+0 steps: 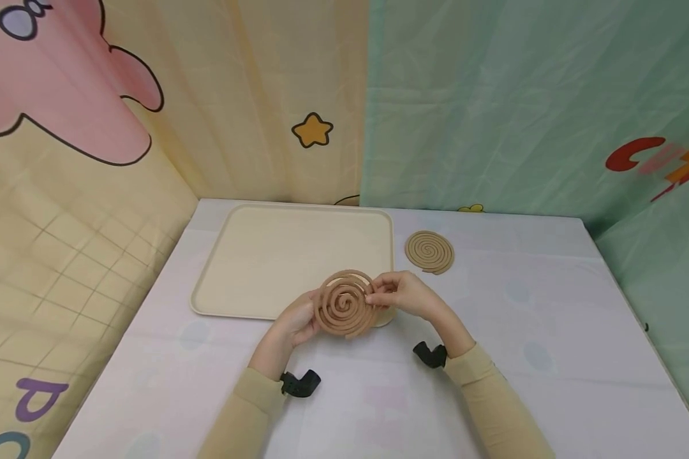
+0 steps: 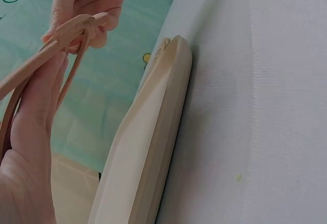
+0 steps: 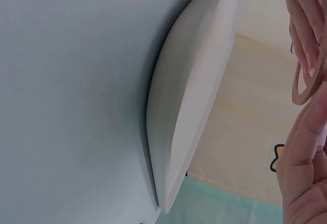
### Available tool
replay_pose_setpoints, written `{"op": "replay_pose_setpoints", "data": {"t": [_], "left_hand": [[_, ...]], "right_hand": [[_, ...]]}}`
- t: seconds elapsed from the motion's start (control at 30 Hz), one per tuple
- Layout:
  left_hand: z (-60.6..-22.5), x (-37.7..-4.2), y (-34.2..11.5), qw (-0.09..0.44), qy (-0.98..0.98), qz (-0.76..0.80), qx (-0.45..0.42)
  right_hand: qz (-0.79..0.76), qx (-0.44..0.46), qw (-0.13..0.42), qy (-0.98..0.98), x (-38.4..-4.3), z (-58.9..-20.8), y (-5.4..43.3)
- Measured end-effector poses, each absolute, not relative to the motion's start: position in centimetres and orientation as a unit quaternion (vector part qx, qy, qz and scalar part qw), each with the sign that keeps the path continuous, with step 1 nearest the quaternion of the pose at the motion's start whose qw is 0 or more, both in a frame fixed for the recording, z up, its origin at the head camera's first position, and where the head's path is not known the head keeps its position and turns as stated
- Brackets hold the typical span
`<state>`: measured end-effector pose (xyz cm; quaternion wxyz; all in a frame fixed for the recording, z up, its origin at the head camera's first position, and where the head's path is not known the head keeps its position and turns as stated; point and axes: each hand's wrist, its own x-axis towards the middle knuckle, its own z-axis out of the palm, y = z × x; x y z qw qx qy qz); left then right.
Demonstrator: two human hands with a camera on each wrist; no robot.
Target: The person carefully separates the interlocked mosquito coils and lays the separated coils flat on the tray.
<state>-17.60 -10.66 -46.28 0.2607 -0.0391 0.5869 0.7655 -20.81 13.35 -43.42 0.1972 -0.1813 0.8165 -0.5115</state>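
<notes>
Head view: Pinkish-brown, round spiral coil of matte material (image 1: 344, 303) held up off the table, at the near right corner of the cream, smooth, rectangular tray with rounded corners (image 1: 293, 248). Its turns stand visibly apart. The person's bare left hand (image 1: 297, 319) grips the coil's left edge; how far the fingers wrap behind is hidden. The bare right hand (image 1: 406, 294) pinches the right edge, thumb and fingertips nearly together. Just beside the tray, off its right side, a tan, flat, closely wound spiral disc (image 1: 429, 252) lies on the white tablecloth with pale patches (image 1: 551, 287). Tan cloth sleeves (image 1: 241, 414) come in from the tray's near side. Behind the tray hang a cream fabric curtain with an orange star (image 1: 235, 95) and, to the right, a plain-looking green fabric curtain (image 1: 465, 95).

Left wrist view: I note the coil almost edge-on, strands spread, raised clear of the tray's rim. Left fingers lie along the strands; right thumb and fingertips close on them at the far end.

Right wrist view: only one loop of the coil shows, apart from the tray. Left fingertips are at the loop, the right hand below it; how tightly the right hand closes I cannot tell from this side.
</notes>
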Motion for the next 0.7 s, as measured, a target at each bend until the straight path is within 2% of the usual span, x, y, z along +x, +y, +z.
{"op": "replay_pose_setpoints", "data": {"t": [0.4, 0.7], "left_hand": [[-46.8, -17.6, -10.1, 0.22, 0.519, 0.824, -0.066], [-46.0, -17.7, -11.1, 0.279, 0.51, 0.813, -0.022]], "right_hand": [[-0.578, -0.1, 0.181, 0.789, -20.4, -44.7, 12.4], [-0.58, -0.133, 0.169, 0.786, -20.9, -45.0, 13.4]]}}
